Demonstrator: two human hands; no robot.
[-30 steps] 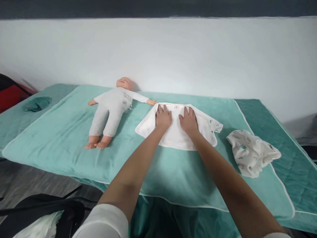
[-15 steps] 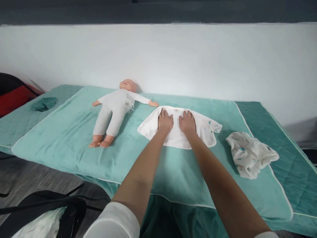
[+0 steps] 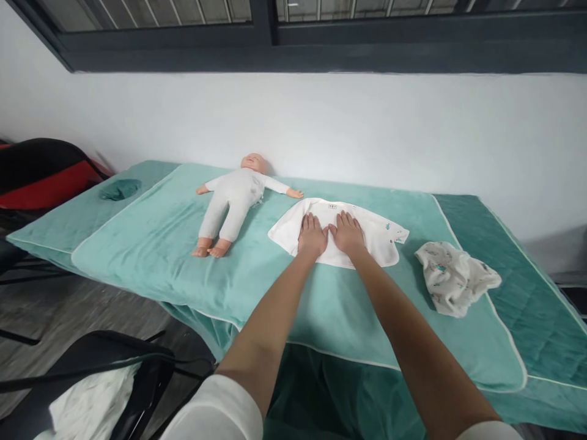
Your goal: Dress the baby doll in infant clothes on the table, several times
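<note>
A small white baby top (image 3: 378, 235) lies spread on the green bed cover, its inside facing up and a label near the neck. My left hand (image 3: 313, 236) rests flat on its left half, fingers extended. Flat on the middle of the cloth, just to the right, is my right hand (image 3: 347, 233), also with fingers stretched out; the thumbs almost meet. Beyond my left hand a baby doll (image 3: 233, 195) in a white bodysuit lies on its back. A crumpled white printed garment (image 3: 454, 278) sits to the right of the top.
The bed (image 3: 151, 244) stands against a white wall (image 3: 321, 128) under a dark window frame (image 3: 389, 46). A face hole (image 3: 120, 189) is at its left end. A black and red chair (image 3: 50, 177) and a black chair (image 3: 151, 379) holding white cloth (image 3: 94, 397) stand at left.
Both hands have slid toward me on the top and closer together, so the thumbs nearly touch. The camera has tilted up, showing more window.
</note>
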